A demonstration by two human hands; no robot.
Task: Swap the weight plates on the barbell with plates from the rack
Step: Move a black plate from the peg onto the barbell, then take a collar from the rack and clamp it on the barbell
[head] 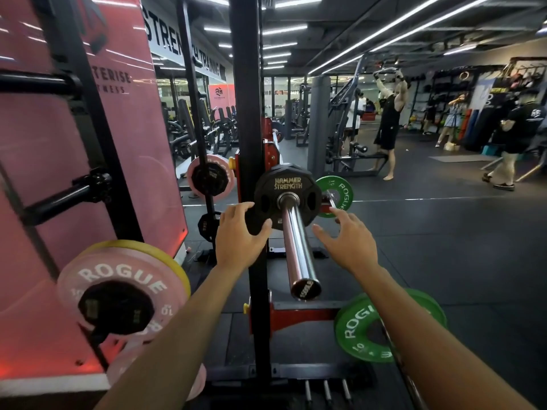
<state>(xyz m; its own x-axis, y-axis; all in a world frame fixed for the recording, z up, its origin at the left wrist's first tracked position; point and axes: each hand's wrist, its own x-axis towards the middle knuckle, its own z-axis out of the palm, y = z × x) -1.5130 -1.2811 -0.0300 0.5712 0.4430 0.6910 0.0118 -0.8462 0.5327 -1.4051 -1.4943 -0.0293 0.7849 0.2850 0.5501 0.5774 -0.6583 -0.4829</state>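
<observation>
**Reaching for the black Hammer Strength plate**

We are bringing both hands to the black Hammer Strength plate (287, 197) sitting far up the barbell sleeve (297, 250). Our left hand (236, 235) is touching its rim, fingers spread and unclenched; our right hand (349, 238) is hovering open, holding nothing. Next, we judge, both hands must clasp the plate and draw it along the sleeve.

A commercial gym. A wall sign (183, 45) reads "STRENGTH TRAINING", a black rack (248, 84) carries a barbell (299, 247) and plates (118, 291), and people (387, 119) train among machines (340, 119) on rubber flooring (444, 247).
</observation>
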